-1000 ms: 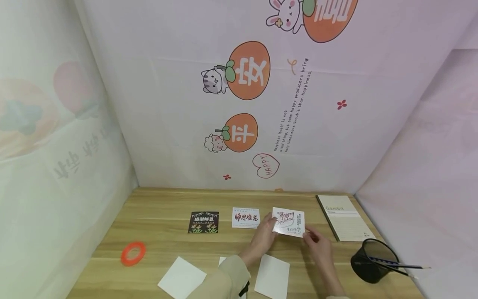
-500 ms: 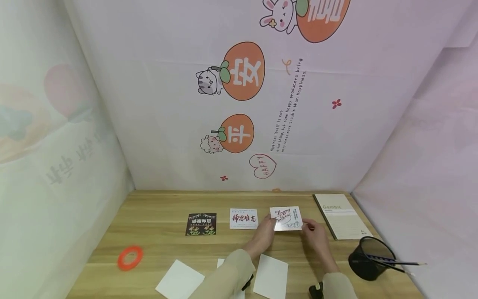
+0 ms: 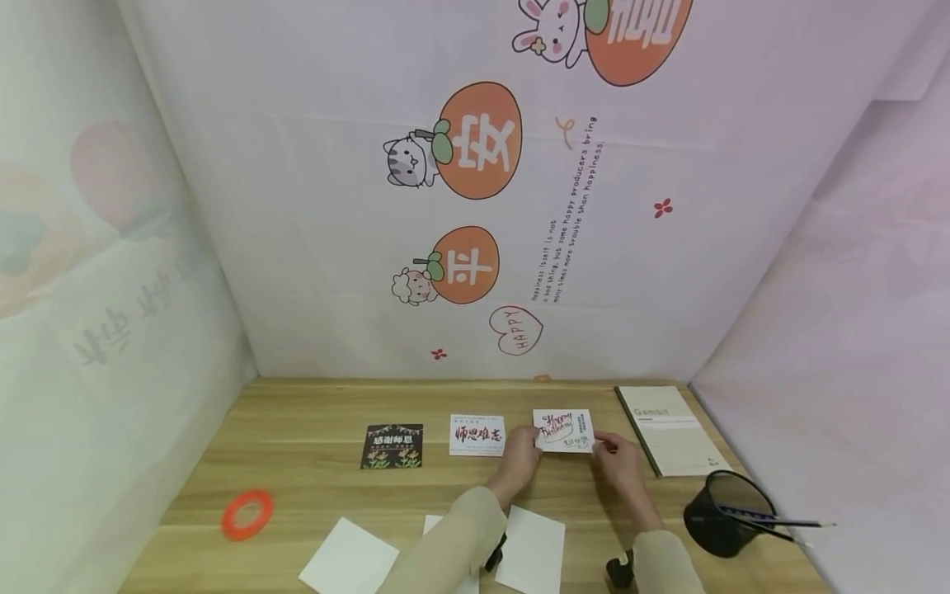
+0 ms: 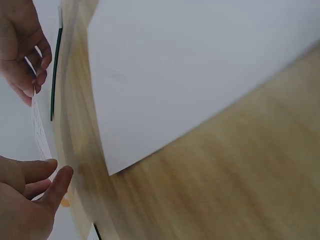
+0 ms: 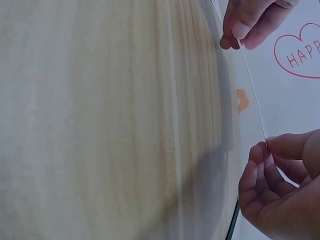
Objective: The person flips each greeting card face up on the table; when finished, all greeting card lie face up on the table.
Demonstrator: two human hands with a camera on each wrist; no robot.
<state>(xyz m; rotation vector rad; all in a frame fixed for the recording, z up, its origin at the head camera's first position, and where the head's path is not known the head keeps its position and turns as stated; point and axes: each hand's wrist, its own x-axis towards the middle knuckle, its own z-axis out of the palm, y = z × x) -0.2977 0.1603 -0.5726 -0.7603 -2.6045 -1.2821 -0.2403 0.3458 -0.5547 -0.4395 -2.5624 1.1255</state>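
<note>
A white greeting card (image 3: 562, 437) with red "Happy Birthday" lettering is held up between both hands over the back of the wooden table. My left hand (image 3: 518, 462) pinches its left edge between thumb and fingers. At the lower right corner, my right hand (image 3: 625, 469) pinches it between thumb and forefinger. The right wrist view shows the card edge-on, a thin line between the left hand (image 5: 257, 22) and the right hand (image 5: 287, 187). Left of it lie a white card with red characters (image 3: 477, 446) and a black card with flowers (image 3: 392, 458).
Blank white sheets (image 3: 536, 549) lie near the front, partly under the left sleeve (image 3: 456, 536). A notebook (image 3: 671, 445) lies at the back right, near a black mesh pen holder (image 3: 716, 528) with pencils. A red tape roll (image 3: 230, 520) lies left. Cloth walls enclose the table.
The birthday card was tilted down to the right and now sits nearly level, its lettering clearer. Both hands keep their pinch. The head view has turned slightly right.
</note>
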